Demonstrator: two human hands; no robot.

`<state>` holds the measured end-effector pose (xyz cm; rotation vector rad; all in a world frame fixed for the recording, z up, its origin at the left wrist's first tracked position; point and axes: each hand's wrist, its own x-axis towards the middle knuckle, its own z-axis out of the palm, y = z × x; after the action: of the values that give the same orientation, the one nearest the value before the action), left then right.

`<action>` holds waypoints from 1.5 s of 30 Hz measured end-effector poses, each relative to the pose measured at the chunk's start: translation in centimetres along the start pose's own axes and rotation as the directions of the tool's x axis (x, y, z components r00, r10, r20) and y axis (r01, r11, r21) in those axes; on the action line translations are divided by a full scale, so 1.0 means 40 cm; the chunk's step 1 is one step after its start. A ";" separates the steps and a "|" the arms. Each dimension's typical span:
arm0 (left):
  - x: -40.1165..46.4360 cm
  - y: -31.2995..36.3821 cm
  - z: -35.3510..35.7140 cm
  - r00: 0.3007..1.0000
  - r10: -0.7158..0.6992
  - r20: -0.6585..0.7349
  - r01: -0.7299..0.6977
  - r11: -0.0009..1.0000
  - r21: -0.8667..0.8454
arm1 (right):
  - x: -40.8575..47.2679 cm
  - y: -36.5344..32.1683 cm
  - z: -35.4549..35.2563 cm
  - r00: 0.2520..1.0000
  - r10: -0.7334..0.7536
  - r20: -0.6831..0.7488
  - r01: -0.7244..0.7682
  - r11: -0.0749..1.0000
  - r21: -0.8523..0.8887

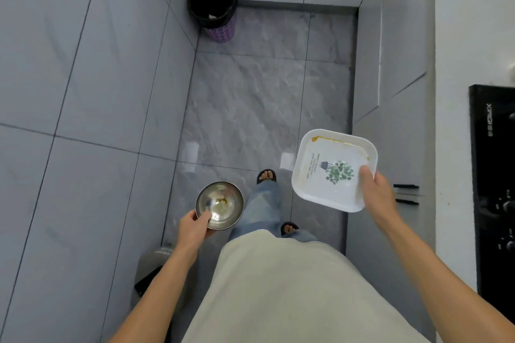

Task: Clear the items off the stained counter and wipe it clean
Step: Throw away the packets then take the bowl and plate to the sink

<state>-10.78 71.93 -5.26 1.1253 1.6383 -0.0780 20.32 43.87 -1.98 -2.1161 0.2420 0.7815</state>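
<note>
— Over the grey floor, what is each hand carrying?

— Left hand grips a steel bowl by its near rim, thumb inside, fingers curled underneath. Some yellowish residue sits in the bottom of the bowl.

— And the other?

— Right hand holds a white square plate at its near right corner, thumb pressed on the inner face, the rest of the fingers hidden behind it. The plate is tilted toward the camera, with a green plant print in the middle and an orange-brown smear along its far rim.

— Where is the counter?

— Along the right edge of the view: a pale counter with a black stove set into it. Both dishes are off it, held above the floor in front of the person's legs.

— Anything else around?

— A bin with a black liner and purple base stands in the far left corner of the floor. Two sandalled feet show below the bowl and plate.
</note>
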 end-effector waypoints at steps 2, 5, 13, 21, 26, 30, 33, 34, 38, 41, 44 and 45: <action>0.045 0.085 0.017 1.000 -0.003 0.009 0.003 1.000 0.000 | 0.041 -0.051 0.016 1.000 0.010 -0.024 -0.010 1.000 -0.006; 0.105 0.233 0.058 0.999 0.039 0.037 -0.039 0.999 0.003 | 0.097 -0.109 0.026 0.998 0.045 -0.031 -0.045 0.999 -0.004; 0.255 0.657 0.223 0.982 0.146 0.121 -0.152 0.987 0.046 | 0.258 -0.218 0.000 0.985 0.142 -0.094 -0.141 0.990 0.016; 0.381 0.964 0.361 0.978 0.162 0.132 -0.173 0.982 0.078 | 0.520 -0.429 -0.005 0.983 0.168 -0.077 -0.166 0.986 0.030; 0.439 1.073 0.372 0.987 0.139 0.075 -0.145 0.986 0.084 | 0.694 -0.650 0.032 0.995 0.085 -0.043 -0.085 0.996 -0.006; 0.499 1.131 0.346 0.996 0.079 0.035 -0.081 0.995 0.060 | 0.812 -0.832 0.081 0.999 0.027 -0.019 -0.027 0.999 -0.021; 0.551 1.185 0.320 0.999 0.040 -0.002 -0.040 0.998 0.039 | 0.897 -0.954 0.121 1.000 -0.002 0.004 0.002 1.000 -0.006; 0.567 1.205 0.313 1.000 0.025 -0.003 -0.025 0.999 0.027 | 0.923 -0.994 0.135 1.000 -0.009 0.009 0.009 1.000 -0.003; 0.643 1.322 0.300 1.000 0.016 -0.002 -0.016 1.000 -0.004 | 1.017 -1.134 0.195 0.999 -0.032 0.009 0.032 0.999 -0.025; 0.711 1.434 0.306 1.000 0.019 0.000 -0.019 1.000 0.005 | 1.072 -1.207 0.231 1.000 -0.018 0.000 0.018 0.999 -0.029; 0.769 1.562 0.327 0.998 0.055 0.016 -0.056 0.998 0.015 | 1.112 -1.258 0.255 1.000 -0.003 -0.013 0.003 1.000 -0.012; 0.785 1.607 0.337 0.997 0.074 0.025 -0.074 0.997 0.021 | 1.125 -1.269 0.259 1.000 0.009 -0.019 -0.009 1.000 -0.010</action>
<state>44.77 119.03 -5.01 1.1962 1.5762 -0.0615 72.76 88.10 -0.85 -2.1340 0.2585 0.7697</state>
